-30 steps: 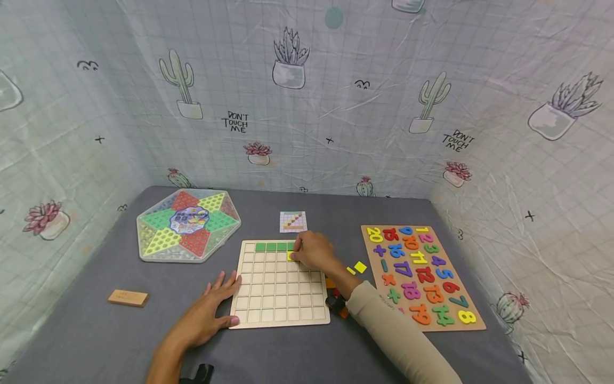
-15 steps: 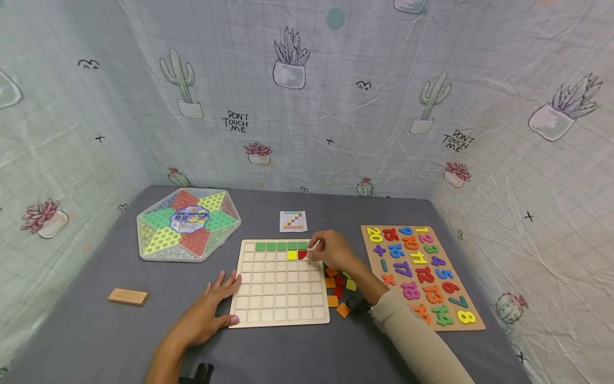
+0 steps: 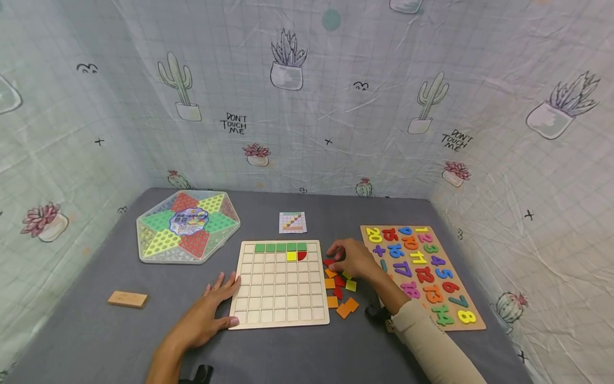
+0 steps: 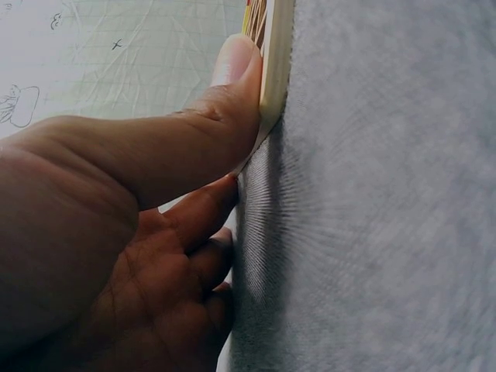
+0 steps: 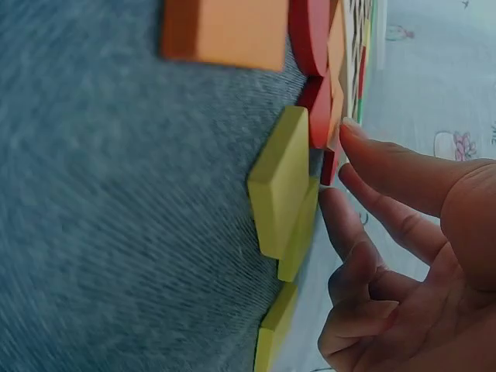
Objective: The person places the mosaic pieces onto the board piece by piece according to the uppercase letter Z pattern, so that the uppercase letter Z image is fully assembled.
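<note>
The wooden grid board (image 3: 273, 288) lies mid-table with green squares (image 3: 281, 247) in its top row, a yellow square (image 3: 292, 256) and a red quarter-round piece (image 3: 301, 256) below them. My left hand (image 3: 203, 312) rests at its left edge, fingers spread; in the left wrist view the thumb of that hand (image 4: 178, 147) touches the board's edge (image 4: 277, 62). Right of the board, my right hand (image 3: 355, 260) is over loose red, orange and yellow pieces (image 3: 338, 293). In the right wrist view its thumb and fingers (image 5: 395, 225) stand apart beside a red piece (image 5: 328, 166), holding nothing.
A small patterned card (image 3: 292, 222) lies behind the board. A hexagonal board in clear plastic (image 3: 189, 226) is at the back left, a wooden block (image 3: 128, 299) at the left. The number board (image 3: 427, 266) lies at the right, partly under the right forearm. Patterned cloth hangs behind.
My right hand set down the yellow square and then the red quarter-round piece on the board, let go, and moved right to the loose pieces. The left hand stayed on the board's edge.
</note>
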The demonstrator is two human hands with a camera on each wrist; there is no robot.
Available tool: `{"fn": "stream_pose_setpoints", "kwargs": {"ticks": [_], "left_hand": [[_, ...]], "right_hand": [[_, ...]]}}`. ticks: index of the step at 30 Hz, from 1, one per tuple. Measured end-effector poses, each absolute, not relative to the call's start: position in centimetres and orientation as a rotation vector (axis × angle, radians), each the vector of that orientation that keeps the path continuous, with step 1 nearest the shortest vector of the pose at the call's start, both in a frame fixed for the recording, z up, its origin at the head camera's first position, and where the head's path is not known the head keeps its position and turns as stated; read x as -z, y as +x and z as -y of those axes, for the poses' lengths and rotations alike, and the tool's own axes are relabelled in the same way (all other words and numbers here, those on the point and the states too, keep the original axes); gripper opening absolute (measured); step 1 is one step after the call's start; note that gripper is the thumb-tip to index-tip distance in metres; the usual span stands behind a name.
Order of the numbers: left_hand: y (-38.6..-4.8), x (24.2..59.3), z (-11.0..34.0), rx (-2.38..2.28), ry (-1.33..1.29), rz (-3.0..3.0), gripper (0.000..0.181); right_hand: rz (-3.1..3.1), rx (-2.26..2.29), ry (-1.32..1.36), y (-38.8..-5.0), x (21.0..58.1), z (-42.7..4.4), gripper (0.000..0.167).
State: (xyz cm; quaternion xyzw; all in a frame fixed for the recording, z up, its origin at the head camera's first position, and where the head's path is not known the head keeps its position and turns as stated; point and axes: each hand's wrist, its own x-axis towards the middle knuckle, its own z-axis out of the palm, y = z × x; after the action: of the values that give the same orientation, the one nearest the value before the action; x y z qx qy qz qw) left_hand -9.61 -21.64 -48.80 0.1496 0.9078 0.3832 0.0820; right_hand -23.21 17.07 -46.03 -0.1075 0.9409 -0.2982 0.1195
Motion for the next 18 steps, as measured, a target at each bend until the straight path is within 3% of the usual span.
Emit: {"fn": "stream_pose_setpoints", "kwargs": {"ticks": [14,18], "left_hand": [[-9.62,48.48,21.83,-1.167,0.453,-2.704,0.095],[-9.50,48.50,21.74,-1.154,0.451,-2.699,0.095]], "right_hand": [[-2.775,0.874,-0.407,-23.20,46.97,-16.75,0.012],[-2.782,0.911,-0.398,-23.04,47.04,-16.49,0.017]]}}
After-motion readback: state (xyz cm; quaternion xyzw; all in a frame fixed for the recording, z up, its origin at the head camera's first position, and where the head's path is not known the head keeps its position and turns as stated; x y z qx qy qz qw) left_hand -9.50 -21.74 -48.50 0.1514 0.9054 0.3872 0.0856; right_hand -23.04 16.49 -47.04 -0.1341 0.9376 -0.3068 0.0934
